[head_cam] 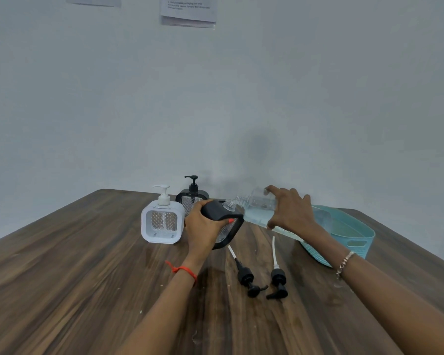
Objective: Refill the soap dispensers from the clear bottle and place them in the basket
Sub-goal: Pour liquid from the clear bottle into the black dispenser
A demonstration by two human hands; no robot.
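a pale grey wall (318, 85) rises behind a dark wood-grain table (87, 278), with printed paper sheets (189, 11) fixed high on it. a teal ribbed plastic basket (356, 234) with a handle slot sits at the table's right edge, toward the far right corner. just left of it, above the table, the right hand (290, 208) grips a clear plastic bottle (259, 208), fingers spread and curled round its body. the bottle is tipped almost level, with pale bluish liquid pooled along its lower side and its threaded neck pointing left. that neck meets the open top of a black square soap dispenser with a clear ribbed window (215, 211). the left hand (203, 229) holds this dispenser tilted toward the bottle, fingers wrapped round its side; whether its lower corner touches the table cannot be told. a white square soap dispenser with its pump on (162, 224) stands upright near the far edge, left of the hands. a second black dispenser with its pump on (192, 196) stands just behind it, closer to the far edge. two black pump heads with white tubes (246, 278) (278, 278) lie side by side near the middle of the table, tubes pointing away. a red thread (182, 270) circles the left wrist, a silver bracelet (345, 262) the right.
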